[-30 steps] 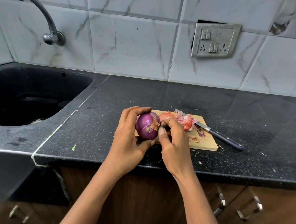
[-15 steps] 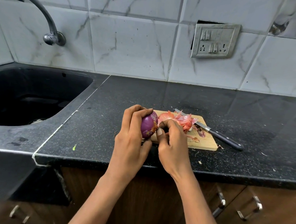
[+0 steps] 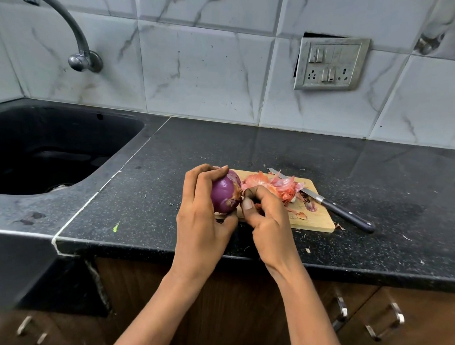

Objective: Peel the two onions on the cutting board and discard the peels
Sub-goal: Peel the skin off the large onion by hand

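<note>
Peeling under way: left hand (image 3: 203, 213) grips the onion (image 3: 224, 194), right hand (image 3: 270, 219) pinches loose skin (image 3: 236, 196) at its right end (peels (image 3: 278, 187) heaped beyond), so next probably a clean tug rightward.

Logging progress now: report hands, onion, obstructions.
Left hand grips purple onion. Right hand pinches its loose skin. Peels piled on cutting board, knife across its far corner. Nothing in the way.

Even, diffuse light, moderately bright; source outside frame. Pale sheen on black countertop (image 3: 327, 156), centre right, mirroring the wall tiles (image 3: 200, 73). Left: sink basin (image 3: 65, 132) nearly black, detail lost. Centre: left hand (image 3: 202, 223) and right hand (image 3: 270, 222) sharp; soft shadow beneath. Tile lines bow toward edges. Lower corners: cabinet handles (image 3: 398, 317) blurred.
</note>
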Motion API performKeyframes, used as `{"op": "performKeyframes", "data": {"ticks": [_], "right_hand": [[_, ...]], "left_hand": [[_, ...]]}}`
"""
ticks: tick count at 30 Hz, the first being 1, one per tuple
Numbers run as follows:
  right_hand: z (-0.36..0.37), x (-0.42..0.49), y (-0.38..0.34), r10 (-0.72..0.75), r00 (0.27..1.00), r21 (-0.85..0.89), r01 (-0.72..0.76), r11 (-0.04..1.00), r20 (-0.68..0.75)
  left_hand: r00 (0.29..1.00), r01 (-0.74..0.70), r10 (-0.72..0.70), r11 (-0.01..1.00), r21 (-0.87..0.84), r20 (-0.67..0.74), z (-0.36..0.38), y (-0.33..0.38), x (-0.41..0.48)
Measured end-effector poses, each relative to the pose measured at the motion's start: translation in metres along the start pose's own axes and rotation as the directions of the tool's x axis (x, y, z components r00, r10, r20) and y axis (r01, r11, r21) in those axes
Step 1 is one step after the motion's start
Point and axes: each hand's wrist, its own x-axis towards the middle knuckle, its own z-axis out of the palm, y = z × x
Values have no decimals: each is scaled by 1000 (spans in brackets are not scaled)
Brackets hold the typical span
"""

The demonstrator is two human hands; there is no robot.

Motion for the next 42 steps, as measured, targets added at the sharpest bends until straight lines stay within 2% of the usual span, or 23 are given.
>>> {"op": "performKeyframes", "data": {"ticks": [5, 8, 13, 15, 18, 21, 24, 28, 32, 35, 42], "right_hand": [[-2, 0, -3, 7, 1000, 102, -8, 995, 9], [-1, -3, -5, 9, 1000, 226, -8, 974, -5], [-2, -5, -3, -27, 983, 231, 69, 971, -180], [-5, -6, -4, -94, 968, 179, 138, 974, -233], [-6, -7, -4, -196, 967, 122, 217, 969, -166], [-7, -7, -3, -173, 979, 173, 190, 966, -110], [-6, -6, -3, -173, 977, 114, 188, 975, -126], [-8, -3, -7, -237, 956, -28, 236, 971, -170], [-19, 0, -12, -388, 918, -235, 360, 903, -82], [-23, 1, -12, -413, 910, -271, 390, 880, -30], [-21, 2, -11, -426, 902, -296, 390, 872, -66]], "left_hand": [[998, 28, -25, 998, -57, 51, -1, 1, 3], [996, 54, -47, 995, -83, 82, -2, -1, 3], [975, 210, -194, 961, -178, 106, -9, -10, 10], [965, 244, -218, 952, -185, 148, -10, -10, 11], [946, 294, -251, 930, -221, 203, -10, -11, 10], [914, 382, -307, 871, -308, 266, -13, -8, 11], [881, 447, -332, 818, -361, 338, -17, -7, 13], [861, 463, -329, 822, -332, 387, -17, -11, 13], [841, 498, -344, 793, -352, 417, -16, -14, 13], [832, 522, -360, 767, -374, 422, -16, -15, 14], [803, 562, -359, 722, -403, 477, -18, -15, 17]]}}
